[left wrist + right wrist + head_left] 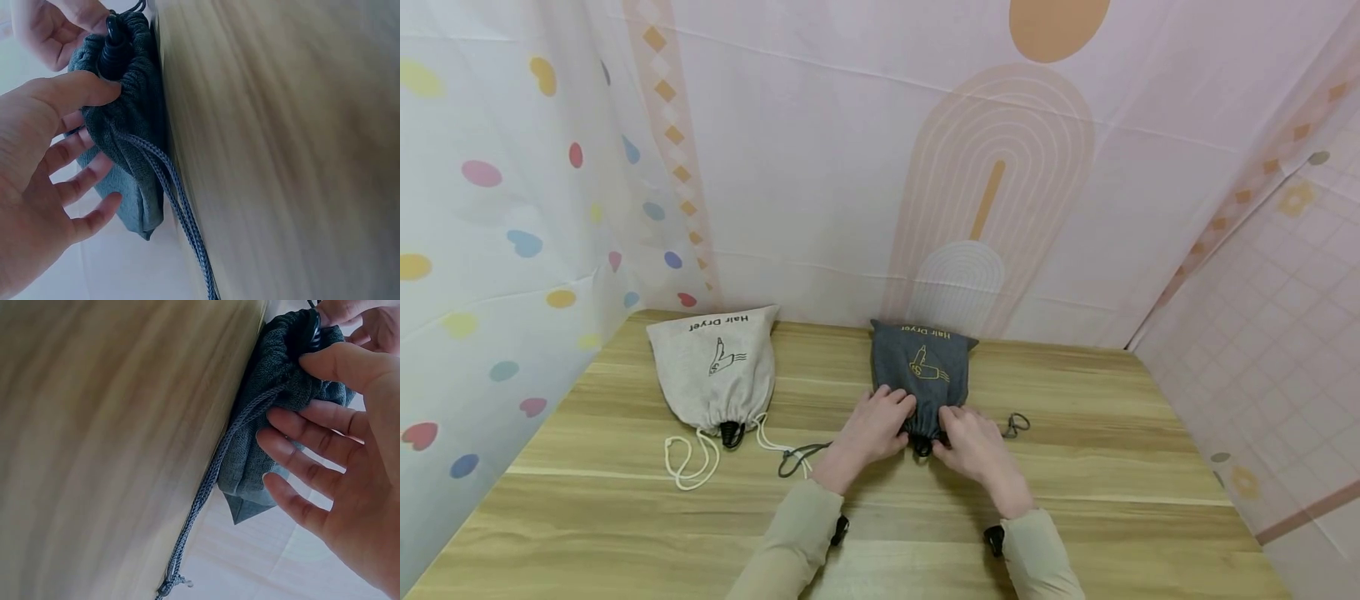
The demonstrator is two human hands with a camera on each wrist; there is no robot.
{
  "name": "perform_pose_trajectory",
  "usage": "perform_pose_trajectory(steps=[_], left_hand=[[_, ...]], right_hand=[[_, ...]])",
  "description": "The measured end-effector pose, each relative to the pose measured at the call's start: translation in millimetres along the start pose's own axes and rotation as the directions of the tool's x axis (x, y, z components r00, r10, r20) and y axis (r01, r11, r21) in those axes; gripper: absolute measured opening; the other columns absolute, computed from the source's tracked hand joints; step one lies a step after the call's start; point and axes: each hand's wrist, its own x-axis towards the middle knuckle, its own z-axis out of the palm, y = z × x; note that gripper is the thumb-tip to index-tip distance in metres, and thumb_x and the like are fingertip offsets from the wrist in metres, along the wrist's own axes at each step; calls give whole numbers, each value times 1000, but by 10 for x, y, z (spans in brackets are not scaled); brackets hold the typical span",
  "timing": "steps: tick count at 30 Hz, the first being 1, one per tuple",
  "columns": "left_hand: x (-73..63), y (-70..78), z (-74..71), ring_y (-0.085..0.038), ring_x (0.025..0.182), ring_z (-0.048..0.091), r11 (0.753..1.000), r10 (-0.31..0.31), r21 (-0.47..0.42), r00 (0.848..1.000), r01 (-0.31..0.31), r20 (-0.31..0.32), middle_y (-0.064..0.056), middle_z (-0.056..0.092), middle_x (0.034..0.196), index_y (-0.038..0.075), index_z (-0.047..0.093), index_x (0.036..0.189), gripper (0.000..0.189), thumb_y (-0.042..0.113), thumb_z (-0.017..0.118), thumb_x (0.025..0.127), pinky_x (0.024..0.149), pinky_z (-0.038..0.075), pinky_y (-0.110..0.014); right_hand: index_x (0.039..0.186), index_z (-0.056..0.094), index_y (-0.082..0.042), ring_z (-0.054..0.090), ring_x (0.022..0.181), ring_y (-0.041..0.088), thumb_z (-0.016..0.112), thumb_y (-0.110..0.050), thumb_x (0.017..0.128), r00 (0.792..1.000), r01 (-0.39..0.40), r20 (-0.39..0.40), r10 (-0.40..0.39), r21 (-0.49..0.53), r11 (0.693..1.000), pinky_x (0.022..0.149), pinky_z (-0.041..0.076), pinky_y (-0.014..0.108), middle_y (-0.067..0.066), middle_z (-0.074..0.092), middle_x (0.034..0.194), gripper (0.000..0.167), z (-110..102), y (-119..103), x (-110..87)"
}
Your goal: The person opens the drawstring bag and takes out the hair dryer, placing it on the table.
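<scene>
A dark grey drawstring bag [922,367] printed "Hair Dryer" lies toward the back of the table, its gathered mouth facing me. My left hand [872,425] pinches the mouth's left edge, the thumb [100,89] at the rim and the other fingers spread along the outside. At the opposite edge, my right hand [973,446] pinches the cloth the same way, its thumb [331,362] on the rim. Between them a black ribbed cord end [115,53] pokes out of the opening. Grey drawstrings [206,481] trail from both sides onto the table.
A light beige drawstring bag [715,375], also printed "Hair Dryer", lies to the left, with a black cord end [732,433] at its mouth and white drawstrings [688,479] spread out. Patterned curtains [812,167] hang behind and beside the wooden table [1112,500].
</scene>
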Motion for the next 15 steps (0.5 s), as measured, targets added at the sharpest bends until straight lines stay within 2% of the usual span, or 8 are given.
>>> perform_pose_trajectory(steps=[5,15], left_hand=[[6,17,3,-23,93,56,1000,1,17,1000,-1,-15,-1,64,105,16,59,99,29,30,75,79,77,50,-42],[11,2,21,-22,92,57,1000,22,-4,999,-22,-48,0,65,100,16,58,95,25,23,76,78,78,49,-43]], right_hand=[[78,53,-13,58,68,20,73,-25,80,1000,8,-17,-9,-18,1000,57,47,35,1,57,72,24,7,-14,5],[75,51,-12,58,66,20,72,-21,80,999,21,-26,-22,-56,998,56,47,33,0,57,71,24,18,-5,9]])
